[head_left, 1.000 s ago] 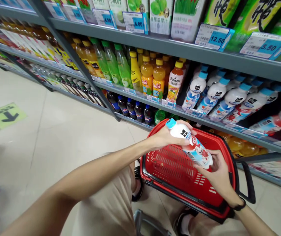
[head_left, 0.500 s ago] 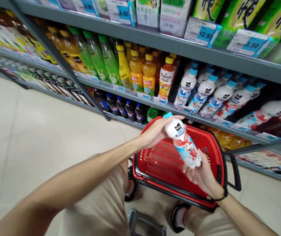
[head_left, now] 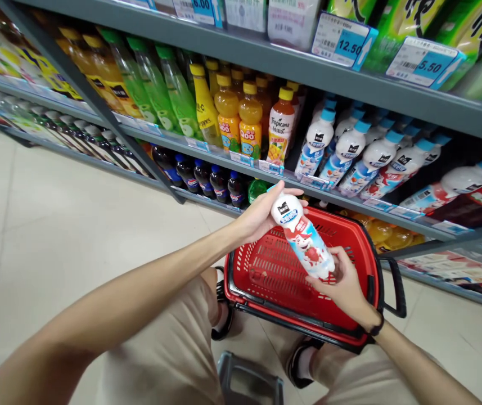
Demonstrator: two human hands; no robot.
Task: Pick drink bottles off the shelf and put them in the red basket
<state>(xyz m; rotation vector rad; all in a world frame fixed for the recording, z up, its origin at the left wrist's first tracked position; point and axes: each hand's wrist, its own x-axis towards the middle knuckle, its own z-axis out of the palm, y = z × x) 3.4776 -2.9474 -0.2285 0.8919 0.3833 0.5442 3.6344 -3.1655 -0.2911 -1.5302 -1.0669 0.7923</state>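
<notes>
White-and-blue bottle (head_left: pixel 303 239) in both hands (head_left: pixel 260 216) (head_left: pixel 346 287), blue cap (head_left: pixel 270 189) mostly hidden

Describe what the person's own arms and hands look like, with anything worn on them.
The left arm and right arm show no sleeves. The left hand is ungloved, its wrist without a band. The right hand is ungloved too, with a thin, black, round band on its wrist; the material is unclear.
</notes>
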